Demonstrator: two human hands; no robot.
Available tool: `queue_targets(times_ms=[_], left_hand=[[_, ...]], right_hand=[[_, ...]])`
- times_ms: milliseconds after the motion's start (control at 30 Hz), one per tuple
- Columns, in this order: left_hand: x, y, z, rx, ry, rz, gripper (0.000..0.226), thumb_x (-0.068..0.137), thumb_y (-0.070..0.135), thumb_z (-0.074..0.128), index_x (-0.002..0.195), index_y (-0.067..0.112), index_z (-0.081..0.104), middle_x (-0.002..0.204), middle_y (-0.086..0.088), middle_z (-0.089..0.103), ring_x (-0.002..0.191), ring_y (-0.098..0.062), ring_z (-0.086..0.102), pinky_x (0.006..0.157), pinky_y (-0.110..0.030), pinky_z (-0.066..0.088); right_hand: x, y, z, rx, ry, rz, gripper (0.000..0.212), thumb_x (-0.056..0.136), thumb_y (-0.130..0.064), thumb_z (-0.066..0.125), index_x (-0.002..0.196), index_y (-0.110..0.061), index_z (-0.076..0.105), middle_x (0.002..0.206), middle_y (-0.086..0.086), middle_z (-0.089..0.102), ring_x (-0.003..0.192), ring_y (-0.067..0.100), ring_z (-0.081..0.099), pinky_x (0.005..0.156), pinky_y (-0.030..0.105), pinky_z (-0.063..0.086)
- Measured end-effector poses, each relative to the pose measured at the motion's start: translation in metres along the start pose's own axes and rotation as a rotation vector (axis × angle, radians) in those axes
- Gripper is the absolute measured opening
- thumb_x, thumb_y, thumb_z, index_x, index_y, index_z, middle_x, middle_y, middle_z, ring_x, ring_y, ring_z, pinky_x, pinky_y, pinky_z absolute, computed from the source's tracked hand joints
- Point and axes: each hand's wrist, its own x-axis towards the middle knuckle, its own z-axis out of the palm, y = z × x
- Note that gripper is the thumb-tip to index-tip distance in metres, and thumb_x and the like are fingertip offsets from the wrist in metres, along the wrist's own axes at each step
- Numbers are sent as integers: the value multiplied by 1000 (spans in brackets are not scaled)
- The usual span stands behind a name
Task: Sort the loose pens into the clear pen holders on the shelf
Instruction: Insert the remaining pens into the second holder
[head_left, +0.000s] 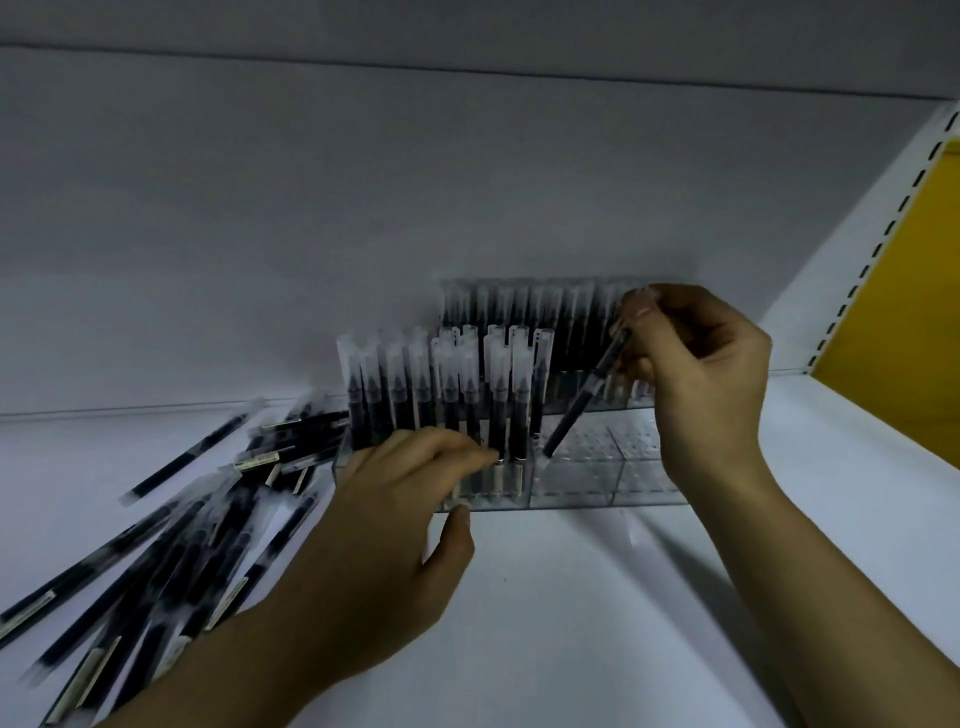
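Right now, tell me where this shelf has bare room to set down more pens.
Bare shelf lies in front of the clear pen holder and to its right, toward the yellow panel. Loose pens crowd the left. The holder's right compartments hold only the pen in the right hand.

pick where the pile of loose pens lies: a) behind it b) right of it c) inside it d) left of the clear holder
d, the loose pens lie heaped on the shelf to the left of the clear holder
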Motion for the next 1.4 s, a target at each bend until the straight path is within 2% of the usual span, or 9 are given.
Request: queue_targets(times_ms=[133,233,433,633,767,933,1133,1300,1400], left_hand=[[-1,-2,2,68,-37,32,46,90,35,46,136,36,49,130,25,48,119,8,39,97,-25,32],[0,-1,2,76,-58,34,46,89,35,47,135,35,49,130,25,48,119,6,40,96,-24,31],[0,0,1,161,-98,49,48,87,35,49,135,34,51,130,22,47,120,0,42,95,-25,30],[-2,1,2,274,-136,83,56,86,32,58,140,27,49,135,12,47,124,-10,42,97,-31,32],[-3,1,2,314,-148,91,56,86,33,57,141,27,49,136,11,46,125,-11,41,95,-30,30],[-2,2,2,335,-156,90,55,86,34,55,140,28,50,136,11,46,127,-11,40,94,-31,30],[0,2,0,350,-173,102,53,88,36,54,140,30,48,137,12,43,126,-10,38,94,-30,29],[0,2,-1,326,-165,119,48,88,35,55,135,30,52,134,12,45,123,-9,40,92,-31,36],[-5,4,-8,330,-197,115,47,91,37,51,137,29,50,133,11,44,120,-9,40,93,-31,40]], right_hand=[[-2,1,1,-151,6,-129,3,97,-10,68,97,-9,71,79,11,69,69,33,65,61,40,58],[-4,5,1,-208,-46,-180,6,97,-15,70,102,-17,71,86,6,71,77,29,68,68,46,60],[-8,13,7,-303,-172,-173,19,93,-18,73,112,-12,72,92,-2,72,82,15,69,72,25,58],[-13,15,10,-360,-214,-212,29,89,-21,77,115,-28,68,91,-10,73,84,13,71,76,20,60],[-13,17,10,-380,-208,-224,31,88,-24,77,118,-26,69,91,-12,72,85,12,72,77,19,59],[-11,19,9,-434,-243,-297,31,90,-24,76,120,-16,73,96,-4,75,89,9,72,81,26,61],[-16,18,11,-468,-317,-232,40,88,-20,78,127,-20,68,85,-10,69,78,3,64,71,9,51],[-16,13,8,-462,-307,-208,38,90,-23,77,126,-23,66,85,-7,67,76,7,63,66,13,51],[-18,9,9,-506,-242,-343,29,92,-21,73,121,-18,67,87,-3,65,75,11,62,66,26,54]])
